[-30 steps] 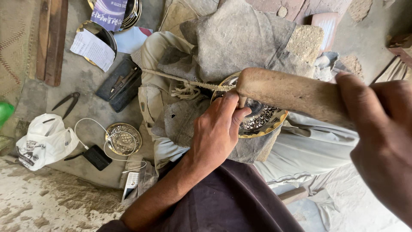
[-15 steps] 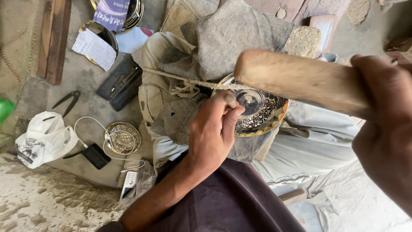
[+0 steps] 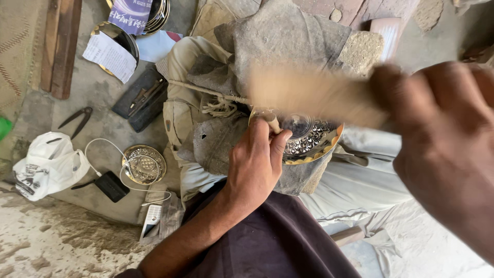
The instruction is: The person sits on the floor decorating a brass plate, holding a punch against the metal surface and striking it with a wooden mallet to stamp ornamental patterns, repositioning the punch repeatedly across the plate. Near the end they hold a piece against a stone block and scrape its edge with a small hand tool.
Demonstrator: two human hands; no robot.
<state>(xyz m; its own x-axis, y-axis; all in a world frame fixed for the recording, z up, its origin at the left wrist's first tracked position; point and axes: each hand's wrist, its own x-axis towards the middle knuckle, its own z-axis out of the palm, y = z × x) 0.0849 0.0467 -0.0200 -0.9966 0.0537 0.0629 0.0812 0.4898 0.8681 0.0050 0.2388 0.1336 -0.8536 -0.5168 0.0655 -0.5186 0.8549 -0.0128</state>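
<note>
Under the left hand (image 3: 254, 167), closed on a punch (image 3: 271, 121), a patterned brass plate (image 3: 309, 140) is partly worked; the right hand (image 3: 442, 149) grips a blurred wooden mallet (image 3: 309, 92).

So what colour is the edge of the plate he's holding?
Gold, scalloped, around a shiny silver embossed middle; the plate shows best in the head view, steadied by the left hand.

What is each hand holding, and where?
Right hand grips the blurred wooden mallet at its near end; left hand steadies the ornate metal dish at its rim.
</note>
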